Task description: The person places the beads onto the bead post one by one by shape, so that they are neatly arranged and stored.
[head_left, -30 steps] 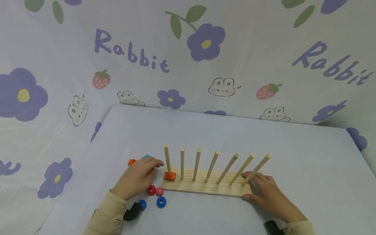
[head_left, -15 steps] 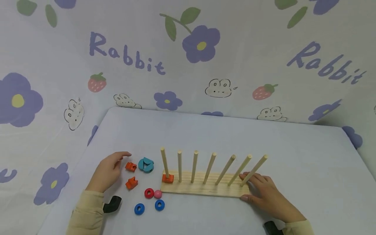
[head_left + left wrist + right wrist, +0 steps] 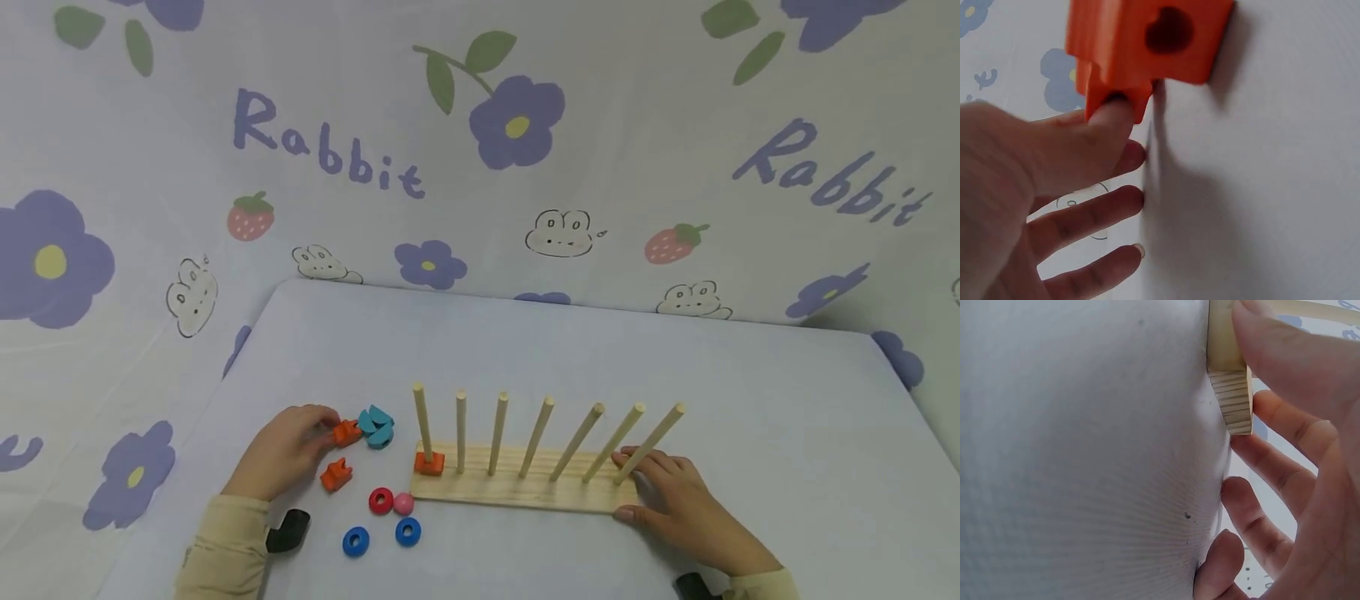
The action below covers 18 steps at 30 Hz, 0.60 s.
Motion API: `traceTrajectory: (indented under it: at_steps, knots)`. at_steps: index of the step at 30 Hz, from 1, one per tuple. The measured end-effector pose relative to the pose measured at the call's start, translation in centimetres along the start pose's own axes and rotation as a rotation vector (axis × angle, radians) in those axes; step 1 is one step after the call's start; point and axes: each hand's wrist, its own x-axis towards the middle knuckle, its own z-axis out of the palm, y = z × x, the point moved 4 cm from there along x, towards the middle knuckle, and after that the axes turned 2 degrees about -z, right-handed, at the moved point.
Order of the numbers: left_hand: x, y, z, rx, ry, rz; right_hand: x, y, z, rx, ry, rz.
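Observation:
My left hand [image 3: 288, 446] pinches an orange notched block [image 3: 347, 432] between thumb and index finger, its other fingers spread in the left wrist view. A second orange block [image 3: 337, 474], with a round hole [image 3: 1169, 30], lies just nearer to me. Touching or almost touching the pinched block are teal wedge-like pieces [image 3: 377, 427]. My right hand [image 3: 678, 508] grips the right end of a wooden board [image 3: 525, 493], thumb on the near edge and fingers at the far side. Several upright pegs [image 3: 498, 433] stand on the board. Another orange block [image 3: 429, 463] sits around the leftmost peg's base.
Left of the board's front corner lie a red ring [image 3: 381, 501] and a pink bead [image 3: 403, 504]. Two blue rings [image 3: 356, 542] rest nearer to me. The white table [image 3: 570, 350] backs onto a printed cloth [image 3: 337, 75].
My left hand moved left from beside the leftmost peg, then came down to the far orange block, which shifted slightly right against the teal pieces. The right hand stays on the board.

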Motion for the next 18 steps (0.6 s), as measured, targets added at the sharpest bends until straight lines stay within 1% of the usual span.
traceTrajectory:
  at_steps: [3, 6, 8, 11, 13, 15, 18]
  knots:
    - [-0.1, 0.2, 0.1, -0.002, -0.011, 0.014, -0.1, 0.0, 0.0, 0.003, 0.003, 0.004]
    - [-0.1, 0.3, 0.1, -0.010, -0.043, 0.030, 0.0, 0.1, 0.0, 0.008, 0.001, 0.012]
    - [-0.2, 0.1, 0.2, -0.056, -0.086, 0.017, 0.0, 0.1, -0.1, 0.010, 0.000, 0.012]
    - [-0.3, -0.1, 0.5, -0.131, -0.152, -0.022, 0.0, 0.1, 0.0, 0.009, -0.005, 0.008]
    - [-0.2, -0.3, 0.8, -0.168, -0.171, -0.039, 0.0, 0.1, 0.0, 0.007, -0.007, 0.006]
    - [-0.1, -0.4, 1.1, -0.169, -0.154, -0.041, 0.0, 0.2, 0.0, 0.008, -0.011, 0.013]
    - [0.1, -0.4, 1.3, -0.158, -0.105, -0.043, -0.1, 0.3, 0.1, 0.009, -0.013, 0.023]
